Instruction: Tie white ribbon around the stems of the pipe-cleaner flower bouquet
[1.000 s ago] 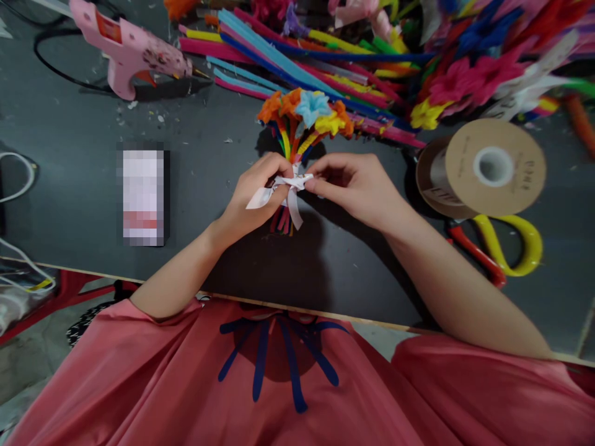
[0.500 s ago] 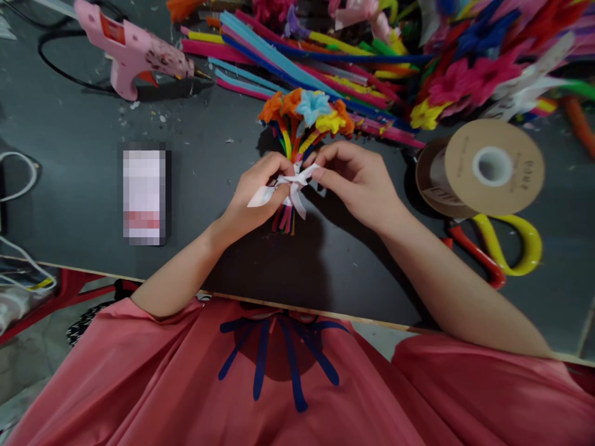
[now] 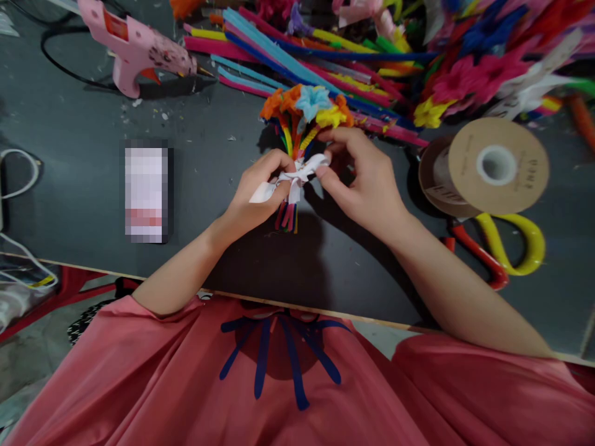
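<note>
A small bouquet of pipe-cleaner flowers (image 3: 312, 103) in orange, light blue and yellow lies on the dark table, its stem ends toward me. White ribbon (image 3: 297, 176) is tied around the stems, with a loop on the right and a tail on the left. My left hand (image 3: 264, 186) is closed, pinching the ribbon at the stems between thumb and fingers. On the other side my right hand (image 3: 360, 173) has thumb and fingertips at the ribbon's right loop, just below the flower heads. Exactly how the ribbon crosses at the knot is hard to make out.
A pink glue gun (image 3: 139, 49) lies at the back left, above a phone (image 3: 145, 195). Pipe cleaners (image 3: 288, 56) and finished flowers (image 3: 465, 77) pile along the back. To the right are a ribbon spool (image 3: 515, 179) and scissors (image 3: 534, 241) with yellow and red handles.
My right hand has shifted slightly right and up, and the ribbon's right end now forms a rounded loop. The left hand keeps its pinch on the ribbon.
</note>
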The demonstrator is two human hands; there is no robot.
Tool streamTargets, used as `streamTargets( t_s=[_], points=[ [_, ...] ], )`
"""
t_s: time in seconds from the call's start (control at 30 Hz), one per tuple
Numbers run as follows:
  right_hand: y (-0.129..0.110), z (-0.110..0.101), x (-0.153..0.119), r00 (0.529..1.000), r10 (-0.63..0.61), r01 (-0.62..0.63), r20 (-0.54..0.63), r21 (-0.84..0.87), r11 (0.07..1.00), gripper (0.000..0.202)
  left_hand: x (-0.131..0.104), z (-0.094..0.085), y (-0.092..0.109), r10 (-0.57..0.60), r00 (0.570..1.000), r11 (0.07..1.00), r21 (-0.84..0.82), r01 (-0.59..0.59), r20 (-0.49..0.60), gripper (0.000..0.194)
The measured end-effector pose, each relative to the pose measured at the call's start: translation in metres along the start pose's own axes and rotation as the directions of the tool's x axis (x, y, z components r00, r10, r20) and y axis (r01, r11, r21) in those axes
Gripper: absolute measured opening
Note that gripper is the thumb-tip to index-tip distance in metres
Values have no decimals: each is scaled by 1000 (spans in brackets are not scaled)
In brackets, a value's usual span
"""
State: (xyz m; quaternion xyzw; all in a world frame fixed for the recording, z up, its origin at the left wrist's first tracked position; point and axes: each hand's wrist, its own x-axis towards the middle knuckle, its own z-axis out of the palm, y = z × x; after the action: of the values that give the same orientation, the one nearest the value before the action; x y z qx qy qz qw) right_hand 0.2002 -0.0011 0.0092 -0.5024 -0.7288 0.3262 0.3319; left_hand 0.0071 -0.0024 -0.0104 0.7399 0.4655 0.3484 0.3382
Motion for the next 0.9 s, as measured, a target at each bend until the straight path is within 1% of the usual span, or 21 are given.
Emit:
streamTargets(
  t_s=[0.07,0.13,0.17,0.2,0.23,0.27,0.3,0.33,0.37,0.4,0.43,0.47,0.53,0.57,0.6,0.63,0.67,0.7,0.77,0.83,0.9],
  points=[
    [2,5,2,993,89,-101,76,178,979,15,0,-1,1,-13,1000,1000,-9,13,10,7],
    [3,7,4,983,135,-167,122,310,936,13,0,-1,1,-15,1000,1000,-18,16,19,7],
    [4,6,5,982,149,-181,117,349,919,13,0,-1,1,-12,1000,1000,-21,12,20,8],
    [4,4,5,983,163,-182,82,364,914,13,0,-1,1,-8,1000,1000,-22,8,21,9],
    [4,0,6,987,163,-159,18,343,926,13,0,-1,1,-6,1000,1000,-22,6,23,10],
    [3,-4,6,988,142,-120,-58,280,952,14,0,-1,1,-3,1000,1000,-21,4,26,11],
    [2,-8,6,986,113,-86,-125,200,976,16,0,-1,0,0,1000,1000,-20,1,24,11],
    [1,-12,6,984,59,-41,-166,109,993,19,0,-1,0,4,1000,1000,-20,-4,21,11],
    [-1,-14,6,989,36,-25,-146,76,997,20,0,-1,0,8,1000,1000,-21,-8,18,10],
    [-1,-15,6,994,58,-46,-98,126,991,20,0,0,0,10,1000,1000,-21,-10,15,9],
    [-2,-14,7,994,100,-89,-35,227,970,21,0,0,0,15,1000,1000,-22,-15,12,9],
    [-2,-12,7,987,152,-158,47,356,921,25,0,-1,0,19,1000,1000,-23,-19,12,9],
    [-2,-5,7,956,223,-294,193,574,764,33,0,-1,0,33,999,999,-24,-33,22,8],
    [-2,-2,7,938,237,-345,252,625,700,33,0,-1,-1,44,999,999,-20,-44,24,7],
    [-3,1,7,925,244,-377,289,640,669,32,0,-1,-1,55,998,998,-11,-55,26,7],
    [-3,4,6,920,245,-389,307,630,672,31,-1,-1,-1,65,997,998,0,-65,28,8],
    [-4,5,6,922,240,-381,304,603,701,29,-1,0,-2,70,997,998,7,-70,29,9],
    [-5,6,6,929,232,-360,287,568,740,26,-1,0,-3,65,998,998,3,-65,26,11],
    [-5,6,5,948,216,-309,235,512,801,19,-2,0,-3,28,999,998,-57,-27,17,21],
    [-4,5,5,957,210,-282,198,482,829,14,-1,-1,-3,-5,1000,990,-139,4,-5,30],
    [-3,4,6,960,217,-277,178,464,841,10,1,-3,-1,13,999,990,-137,-18,-34,27]
  ],
)
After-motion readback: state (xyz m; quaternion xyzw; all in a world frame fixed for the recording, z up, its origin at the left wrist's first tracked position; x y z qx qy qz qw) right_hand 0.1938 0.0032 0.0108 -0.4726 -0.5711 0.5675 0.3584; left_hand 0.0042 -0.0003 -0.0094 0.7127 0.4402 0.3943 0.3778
